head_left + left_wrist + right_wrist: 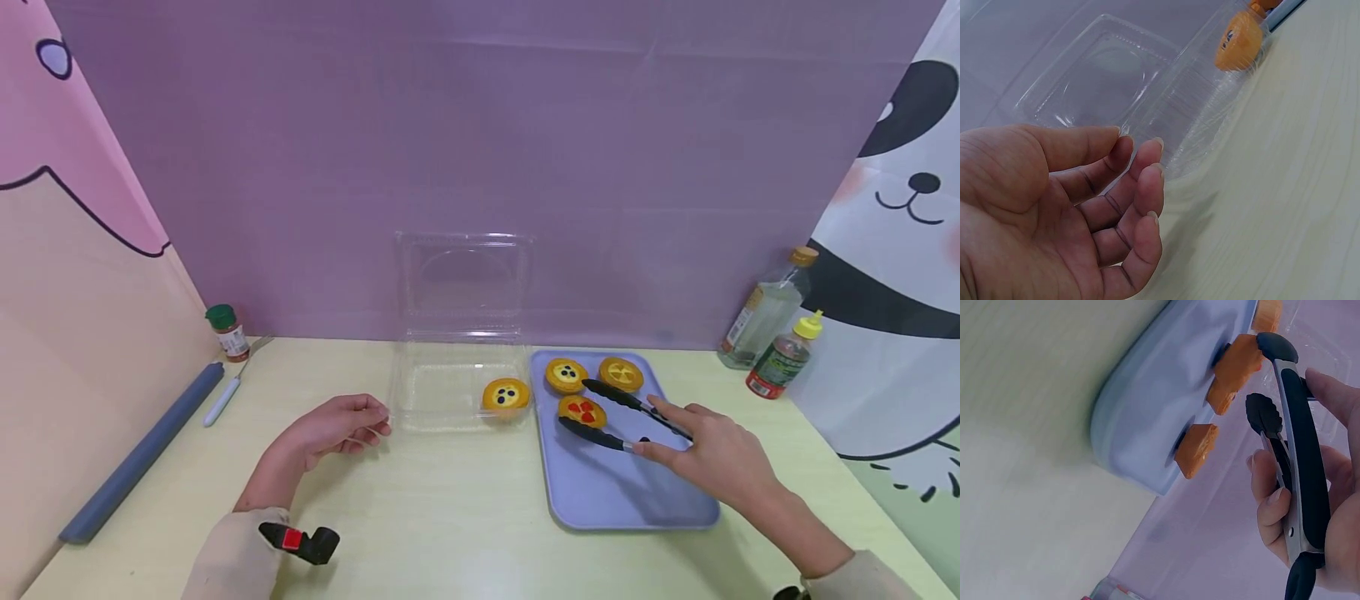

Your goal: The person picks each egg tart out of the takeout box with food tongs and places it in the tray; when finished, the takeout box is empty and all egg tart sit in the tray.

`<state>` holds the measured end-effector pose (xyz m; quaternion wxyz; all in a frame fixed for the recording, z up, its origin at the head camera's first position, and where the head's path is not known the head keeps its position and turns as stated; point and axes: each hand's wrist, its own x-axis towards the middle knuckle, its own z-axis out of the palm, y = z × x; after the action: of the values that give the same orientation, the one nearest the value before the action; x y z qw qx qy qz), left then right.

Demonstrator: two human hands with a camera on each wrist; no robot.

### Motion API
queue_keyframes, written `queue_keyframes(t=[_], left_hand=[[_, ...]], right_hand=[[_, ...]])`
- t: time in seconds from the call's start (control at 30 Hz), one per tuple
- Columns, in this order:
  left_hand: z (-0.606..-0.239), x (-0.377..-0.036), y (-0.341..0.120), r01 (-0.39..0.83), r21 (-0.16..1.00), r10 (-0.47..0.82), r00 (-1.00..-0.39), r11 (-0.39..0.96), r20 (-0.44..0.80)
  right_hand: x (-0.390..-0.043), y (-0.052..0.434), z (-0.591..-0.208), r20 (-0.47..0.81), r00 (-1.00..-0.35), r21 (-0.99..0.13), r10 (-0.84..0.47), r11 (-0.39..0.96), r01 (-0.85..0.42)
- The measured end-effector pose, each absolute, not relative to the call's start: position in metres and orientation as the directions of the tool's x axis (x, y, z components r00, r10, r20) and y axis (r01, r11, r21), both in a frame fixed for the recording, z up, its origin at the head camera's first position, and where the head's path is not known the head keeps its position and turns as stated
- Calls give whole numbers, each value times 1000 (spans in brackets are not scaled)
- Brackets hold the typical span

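Note:
My right hand (pixel 723 454) grips black-tipped tongs (pixel 1300 450). Their spread tips reach over a purple tray (pixel 630 508), on either side of a red-topped egg tart (pixel 581 411). A dark-dotted tart (pixel 564 375) and a tart with pale yellow topping (pixel 621 374) lie behind it. To the left stands a clear plastic container (pixel 431 392), lid raised against the backdrop, with another dark-dotted tart (pixel 506 395) in its right side. Thumb and forefinger of my left hand (pixel 341 425) pinch the container's left edge; the other fingers curl loosely.
A green-capped spice jar (pixel 228 333), a fork (pixel 232 387) and a long grey-blue bar (pixel 142 454) lie at the left. On the right, a glass bottle (pixel 765 321) and a yellow-capped squeeze bottle (pixel 783 358) stand near the wall.

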<state>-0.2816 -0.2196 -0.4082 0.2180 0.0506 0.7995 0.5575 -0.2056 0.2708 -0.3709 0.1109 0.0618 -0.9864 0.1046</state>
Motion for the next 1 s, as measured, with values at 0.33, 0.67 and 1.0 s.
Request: queue_keyframes(t=[0.33,0.67,1.0], left_hand=[[-408,-280,-221,-149,917,342,-896,369,-283],[-407,-282,-222,-140,920,350,-896,367,-275],[-408,-281,-220,-156,919,333,-899,362,-284]], right_hand=[[-212,271,-350,362,-911,-125,-197,958,-256],[-241,232,-313,309,-883,3,-354,929,-371],[-254,182,-295,117,-894,61,-432,902,-428]])
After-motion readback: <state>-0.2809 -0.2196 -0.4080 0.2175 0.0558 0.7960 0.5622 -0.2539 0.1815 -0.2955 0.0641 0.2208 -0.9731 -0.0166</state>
